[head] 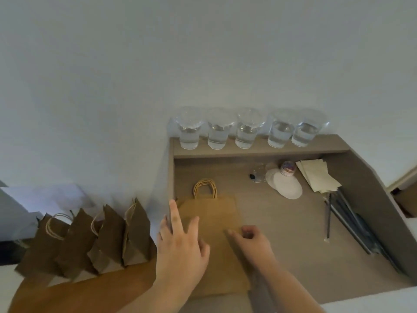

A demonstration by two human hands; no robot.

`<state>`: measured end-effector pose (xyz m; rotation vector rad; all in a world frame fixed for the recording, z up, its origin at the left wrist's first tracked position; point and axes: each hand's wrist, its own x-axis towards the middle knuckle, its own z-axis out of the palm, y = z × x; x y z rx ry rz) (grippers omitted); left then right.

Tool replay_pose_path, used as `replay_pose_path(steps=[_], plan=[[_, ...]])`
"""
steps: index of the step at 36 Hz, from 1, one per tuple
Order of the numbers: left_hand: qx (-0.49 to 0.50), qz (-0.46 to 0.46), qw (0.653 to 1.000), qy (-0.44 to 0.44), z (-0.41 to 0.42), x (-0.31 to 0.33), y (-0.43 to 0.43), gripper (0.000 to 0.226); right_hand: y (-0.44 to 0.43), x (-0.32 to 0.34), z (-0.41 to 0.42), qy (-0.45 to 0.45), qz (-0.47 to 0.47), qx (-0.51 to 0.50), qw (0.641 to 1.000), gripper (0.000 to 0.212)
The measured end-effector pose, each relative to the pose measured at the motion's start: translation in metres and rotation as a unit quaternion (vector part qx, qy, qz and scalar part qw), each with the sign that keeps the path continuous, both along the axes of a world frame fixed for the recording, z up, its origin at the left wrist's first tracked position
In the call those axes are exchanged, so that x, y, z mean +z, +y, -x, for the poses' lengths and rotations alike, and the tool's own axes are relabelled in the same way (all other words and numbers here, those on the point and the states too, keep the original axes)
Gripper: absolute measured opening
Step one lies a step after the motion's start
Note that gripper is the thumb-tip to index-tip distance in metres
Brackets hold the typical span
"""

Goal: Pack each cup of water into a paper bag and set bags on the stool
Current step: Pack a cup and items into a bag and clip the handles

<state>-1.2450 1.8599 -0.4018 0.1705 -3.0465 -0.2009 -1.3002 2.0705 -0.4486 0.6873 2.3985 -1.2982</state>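
Note:
A flat brown paper bag (216, 224) with twisted handles lies on the grey desk (293, 240). My left hand (180, 245) rests on the bag's left edge with fingers spread. My right hand (252, 240) pinches the bag's surface near its middle. Several clear cups of water (247, 132) stand in a row on the raised ledge at the back. Several standing paper bags (108, 240) sit side by side on the wooden stool (67, 297) to the left.
On the desk's right side lie round white lids (287, 185), folded napkins (316, 175), a small jar (287, 168) and several dark straws (329, 218). A white wall rises behind the ledge.

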Motion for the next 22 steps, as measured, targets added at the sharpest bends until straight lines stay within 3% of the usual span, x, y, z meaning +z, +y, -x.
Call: replay_pose_path(steps=[7, 12, 16, 22], plan=[[-0.003, -0.017, 1.000, 0.009, 0.005, -0.009, -0.002, 0.059, 0.008, -0.006, 0.026, -0.042, -0.023, -0.008, 0.999, 0.043], [0.000, -0.021, 1.000, 0.005, 0.004, -0.009, 0.000, 0.058, 0.019, 0.002, 0.035, -0.090, 0.100, 0.005, 0.991, 0.029], [0.000, -0.023, 1.000, 0.008, 0.003, -0.008, 0.000, 0.053, 0.032, 0.017, 0.041, -0.152, 0.219, 0.027, 0.963, 0.032], [0.027, 0.000, 1.000, 0.015, 0.005, -0.008, 0.005, 0.046, 0.054, 0.017, 0.055, -0.162, 0.216, 0.081, 0.960, 0.016]])
